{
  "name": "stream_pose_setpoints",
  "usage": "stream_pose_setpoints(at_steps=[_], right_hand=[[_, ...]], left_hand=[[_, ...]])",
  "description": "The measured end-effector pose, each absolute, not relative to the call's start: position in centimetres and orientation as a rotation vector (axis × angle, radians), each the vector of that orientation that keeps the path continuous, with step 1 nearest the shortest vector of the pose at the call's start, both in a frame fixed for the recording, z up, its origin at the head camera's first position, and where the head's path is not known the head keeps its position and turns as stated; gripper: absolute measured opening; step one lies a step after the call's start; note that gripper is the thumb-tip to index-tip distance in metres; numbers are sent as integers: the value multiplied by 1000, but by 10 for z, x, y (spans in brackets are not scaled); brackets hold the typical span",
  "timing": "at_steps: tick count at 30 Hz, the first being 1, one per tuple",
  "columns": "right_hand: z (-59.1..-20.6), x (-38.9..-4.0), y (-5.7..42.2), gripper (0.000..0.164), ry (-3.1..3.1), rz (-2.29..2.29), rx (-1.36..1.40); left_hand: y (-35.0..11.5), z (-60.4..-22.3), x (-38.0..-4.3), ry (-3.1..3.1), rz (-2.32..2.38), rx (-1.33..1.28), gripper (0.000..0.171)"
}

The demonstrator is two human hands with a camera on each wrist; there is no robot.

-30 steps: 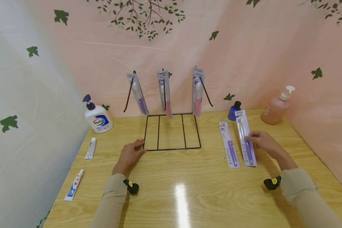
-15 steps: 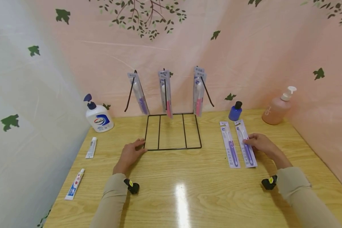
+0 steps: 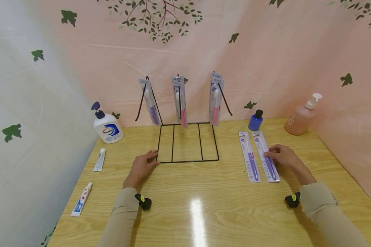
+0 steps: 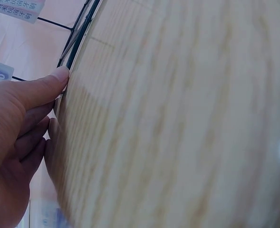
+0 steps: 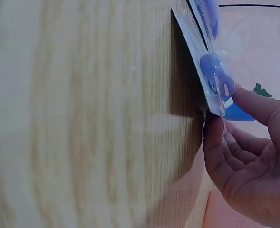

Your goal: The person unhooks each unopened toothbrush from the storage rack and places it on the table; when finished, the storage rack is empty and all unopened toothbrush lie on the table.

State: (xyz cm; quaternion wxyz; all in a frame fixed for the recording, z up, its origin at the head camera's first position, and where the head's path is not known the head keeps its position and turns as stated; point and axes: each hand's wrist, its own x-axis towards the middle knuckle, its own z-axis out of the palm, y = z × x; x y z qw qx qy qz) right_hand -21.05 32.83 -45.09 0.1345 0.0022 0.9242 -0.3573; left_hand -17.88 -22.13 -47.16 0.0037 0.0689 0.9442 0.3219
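Note:
In the head view my right hand (image 3: 283, 156) pinches the right edge of a packaged toothbrush (image 3: 267, 159) with a purple handle. In the right wrist view the thumb lies on top of the toothbrush pack (image 5: 211, 78) and a finger is beneath, with the near end tilted off the table. Another purple packaged toothbrush (image 3: 249, 159) lies to its left. My left hand (image 3: 141, 167) holds the front left corner of a black wire rack (image 3: 187, 161), thumb and finger at the wire. On the rack's hooks hang a purple packaged toothbrush (image 3: 153, 109) and pink packaged toothbrushes (image 3: 215, 106).
A white pump bottle (image 3: 109, 129) stands at the back left, with a small tube (image 3: 99, 160) and a toothpaste tube (image 3: 81, 199) in front. A blue bottle (image 3: 255, 120) and a pink pump bottle (image 3: 301, 117) stand at the back right. A patterned cloth hangs behind the wooden table (image 3: 173, 219).
My right hand has lowered the purple packaged toothbrush onto the table beside the other one, its top end coming down from in front of the blue bottle. The left hand stays at the rack.

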Motion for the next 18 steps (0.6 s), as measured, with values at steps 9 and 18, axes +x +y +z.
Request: stream_pose_setpoints(at_steps=[9,18], right_hand=[[-447,-208,325,63,2672,-1025,78],[-446,-206,323,57,2774,-954,14]], left_hand=[[-222,-471,-178,2972,990,221,49],[-222,-469,-178,2993,972,259,48]])
